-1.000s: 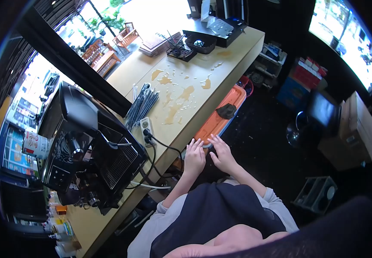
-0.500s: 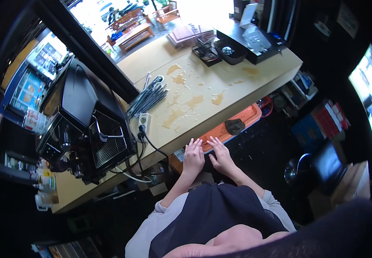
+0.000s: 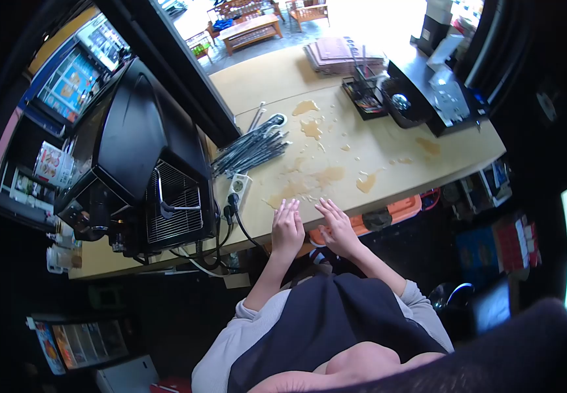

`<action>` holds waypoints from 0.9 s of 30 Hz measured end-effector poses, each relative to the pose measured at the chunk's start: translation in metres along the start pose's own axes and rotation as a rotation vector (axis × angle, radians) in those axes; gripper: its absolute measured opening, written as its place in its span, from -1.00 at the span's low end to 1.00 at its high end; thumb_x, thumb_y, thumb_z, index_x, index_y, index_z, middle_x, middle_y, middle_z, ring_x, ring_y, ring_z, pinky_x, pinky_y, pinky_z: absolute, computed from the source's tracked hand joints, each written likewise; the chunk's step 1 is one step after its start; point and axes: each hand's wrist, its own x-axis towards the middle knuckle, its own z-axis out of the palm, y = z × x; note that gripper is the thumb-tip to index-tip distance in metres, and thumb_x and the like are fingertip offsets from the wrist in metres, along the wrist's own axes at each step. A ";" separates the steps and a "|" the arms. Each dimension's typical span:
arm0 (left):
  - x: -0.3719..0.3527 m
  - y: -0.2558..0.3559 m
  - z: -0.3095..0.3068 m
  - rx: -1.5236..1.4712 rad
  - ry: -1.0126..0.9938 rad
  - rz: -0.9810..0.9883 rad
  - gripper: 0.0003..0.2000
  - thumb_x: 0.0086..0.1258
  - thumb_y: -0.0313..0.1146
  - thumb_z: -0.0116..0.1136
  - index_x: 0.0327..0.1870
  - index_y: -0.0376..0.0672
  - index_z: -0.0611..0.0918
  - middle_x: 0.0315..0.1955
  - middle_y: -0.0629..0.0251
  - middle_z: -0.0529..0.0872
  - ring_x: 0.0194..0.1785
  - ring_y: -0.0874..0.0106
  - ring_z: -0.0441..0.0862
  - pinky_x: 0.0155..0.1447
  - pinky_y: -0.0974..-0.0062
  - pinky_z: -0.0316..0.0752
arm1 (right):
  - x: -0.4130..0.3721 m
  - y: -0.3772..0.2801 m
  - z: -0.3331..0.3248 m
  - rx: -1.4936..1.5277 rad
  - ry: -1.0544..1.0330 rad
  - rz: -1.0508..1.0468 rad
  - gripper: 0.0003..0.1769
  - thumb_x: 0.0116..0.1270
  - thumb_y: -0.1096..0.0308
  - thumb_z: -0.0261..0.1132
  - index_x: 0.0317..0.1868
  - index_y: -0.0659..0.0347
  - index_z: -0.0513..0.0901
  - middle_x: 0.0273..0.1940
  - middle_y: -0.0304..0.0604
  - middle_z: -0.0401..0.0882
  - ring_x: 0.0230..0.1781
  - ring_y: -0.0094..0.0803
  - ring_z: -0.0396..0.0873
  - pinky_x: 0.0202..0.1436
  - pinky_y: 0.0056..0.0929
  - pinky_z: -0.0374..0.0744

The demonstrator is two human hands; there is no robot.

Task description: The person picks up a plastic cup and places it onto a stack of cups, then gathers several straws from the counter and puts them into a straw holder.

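Note:
My left hand is held palm down at the front edge of the wooden counter, fingers stretched out and holding nothing. Beside it, my right hand is likewise outstretched, its thumb apart from the fingers. Both overlap the counter's edge in this view. Just beyond the fingertips, a brown liquid spill spreads in puddles and drops over the wood. A white power strip with a black plug lies to the left of my left hand. Past it rests a pile of thin dark wrapped sticks.
A black espresso machine fills the counter's left end. At the back are a pink stack, a black organizer and a black cash-drawer-like box. Below the counter, an orange tray holds a dark cloth.
The view has turned, so the counter and its things appear shifted rightward. Both hands have come closer to the counter edge and the spill, still outstretched.

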 end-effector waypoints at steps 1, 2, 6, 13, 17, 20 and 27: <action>0.008 -0.004 -0.003 0.002 0.018 -0.013 -0.62 0.54 -0.33 -0.22 0.20 -0.27 0.57 0.21 0.02 0.58 0.40 0.01 0.37 0.48 0.07 0.20 | 0.015 0.000 -0.001 -0.001 -0.017 -0.019 -0.36 0.28 0.39 0.21 0.40 0.11 0.32 0.49 -0.02 0.18 0.54 -0.05 0.08 0.52 -0.01 0.12; 0.015 -0.008 -0.007 0.006 0.035 -0.028 -0.62 0.54 -0.33 -0.22 0.20 -0.27 0.57 0.21 0.02 0.58 0.40 0.01 0.37 0.48 0.07 0.20 | 0.030 0.000 -0.001 0.006 -0.022 -0.047 -0.35 0.28 0.39 0.21 0.40 0.11 0.32 0.49 -0.02 0.18 0.54 -0.05 0.08 0.52 0.00 0.11; 0.038 -0.032 -0.012 0.080 0.090 -0.075 -0.63 0.55 -0.33 -0.20 0.21 -0.26 0.57 0.20 0.01 0.58 0.39 0.00 0.38 0.46 0.09 0.22 | 0.090 -0.007 0.003 -0.008 -0.063 -0.158 -0.35 0.29 0.37 0.19 0.41 0.11 0.31 0.49 -0.01 0.18 0.54 -0.07 0.09 0.52 0.01 0.12; 0.072 -0.062 -0.011 0.147 0.194 -0.127 -0.64 0.54 -0.31 -0.12 0.23 -0.29 0.53 0.21 -0.01 0.57 0.39 -0.01 0.38 0.45 0.06 0.22 | 0.161 -0.014 0.043 -0.005 -0.134 -0.322 -0.37 0.30 0.36 0.16 0.40 0.11 0.31 0.49 -0.02 0.18 0.54 -0.08 0.08 0.51 0.01 0.13; 0.079 -0.076 -0.018 0.179 0.216 -0.151 -0.66 0.54 -0.33 -0.11 0.17 -0.30 0.58 0.17 -0.04 0.61 0.34 -0.03 0.43 0.44 0.13 0.26 | 0.196 -0.011 0.054 -0.033 -0.129 -0.356 -0.37 0.28 0.40 0.15 0.39 0.15 0.32 0.49 -0.03 0.19 0.54 -0.04 0.08 0.51 -0.05 0.14; 0.087 -0.080 -0.025 0.150 0.208 -0.178 -0.66 0.54 -0.33 -0.13 0.16 -0.31 0.59 0.16 -0.03 0.61 0.33 -0.02 0.44 0.43 0.16 0.28 | 0.236 -0.003 0.060 -0.046 -0.064 -0.371 -0.39 0.25 0.43 0.15 0.36 0.18 0.35 0.43 -0.04 0.28 0.44 -0.04 0.21 0.41 -0.08 0.29; 0.106 -0.094 -0.028 0.082 0.226 -0.187 -0.64 0.57 -0.32 -0.20 0.14 -0.34 0.60 0.13 -0.06 0.63 0.26 0.02 0.51 0.38 0.20 0.36 | 0.344 0.012 0.083 -0.272 -0.044 -0.407 -0.47 0.21 0.48 0.11 0.25 0.24 0.49 0.26 -0.15 0.49 0.22 -0.21 0.43 0.23 -0.22 0.44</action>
